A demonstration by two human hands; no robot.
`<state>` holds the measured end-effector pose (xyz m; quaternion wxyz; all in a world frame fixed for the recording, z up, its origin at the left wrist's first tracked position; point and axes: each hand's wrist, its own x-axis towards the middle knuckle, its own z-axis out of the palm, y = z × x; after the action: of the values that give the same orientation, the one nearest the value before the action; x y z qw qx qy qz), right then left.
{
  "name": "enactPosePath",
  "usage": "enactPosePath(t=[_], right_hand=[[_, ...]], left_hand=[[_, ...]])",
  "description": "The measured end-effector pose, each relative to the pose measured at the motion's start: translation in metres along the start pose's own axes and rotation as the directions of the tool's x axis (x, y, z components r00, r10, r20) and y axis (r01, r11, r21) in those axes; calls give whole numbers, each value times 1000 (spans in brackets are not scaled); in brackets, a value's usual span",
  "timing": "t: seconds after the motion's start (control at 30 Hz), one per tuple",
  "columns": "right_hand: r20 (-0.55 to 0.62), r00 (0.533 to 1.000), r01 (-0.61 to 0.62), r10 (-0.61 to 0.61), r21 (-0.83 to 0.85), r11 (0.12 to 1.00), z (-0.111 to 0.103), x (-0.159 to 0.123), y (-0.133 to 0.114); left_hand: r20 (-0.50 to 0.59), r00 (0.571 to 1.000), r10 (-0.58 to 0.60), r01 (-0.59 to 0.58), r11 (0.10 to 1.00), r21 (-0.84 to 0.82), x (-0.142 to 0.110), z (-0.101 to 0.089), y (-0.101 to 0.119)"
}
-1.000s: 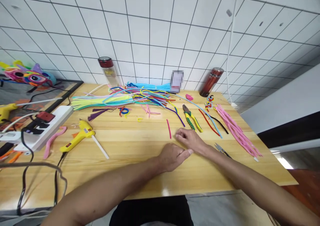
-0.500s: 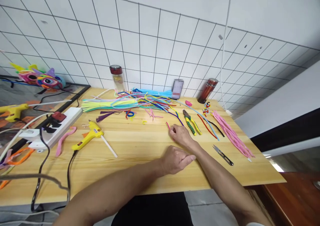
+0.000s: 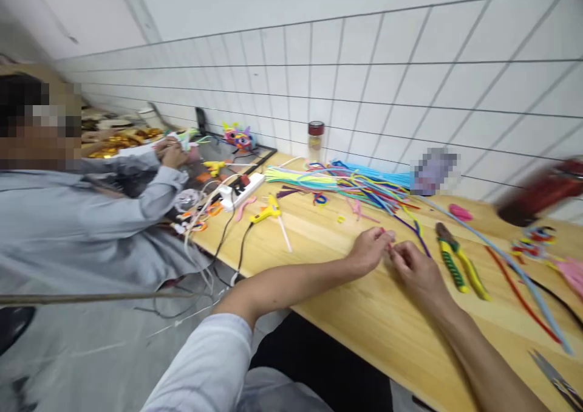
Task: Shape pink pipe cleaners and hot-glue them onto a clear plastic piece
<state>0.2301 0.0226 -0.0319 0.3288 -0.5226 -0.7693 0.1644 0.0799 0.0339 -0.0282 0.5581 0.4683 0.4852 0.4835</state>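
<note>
Left hand [image 3: 368, 253] and right hand [image 3: 419, 272]: each grip pinches the short pink-red pipe cleaner [image 3: 388, 247] between them, above the surface [image 3: 319, 236]. Two holding points likely steady the thin piece. Pliers [image 3: 450, 267] lie right of the right hand, presumably for ready reach.

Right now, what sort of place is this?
Probably a small craft workshop: bundled colourful craft stems, a yellow glue gun and pliers lie on a wooden table.
</note>
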Motion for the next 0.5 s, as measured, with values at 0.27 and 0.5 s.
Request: enactPosePath(t=[0.27, 0.5], right_hand=[[52, 999, 14, -15, 22, 1000, -5, 3, 6], [210, 971, -98, 111, -72, 993, -19, 9, 22]], left_hand=[[0, 1000, 13, -13, 999, -34, 18, -5, -7], [37, 999, 26, -19, 985, -169, 14, -12, -9]])
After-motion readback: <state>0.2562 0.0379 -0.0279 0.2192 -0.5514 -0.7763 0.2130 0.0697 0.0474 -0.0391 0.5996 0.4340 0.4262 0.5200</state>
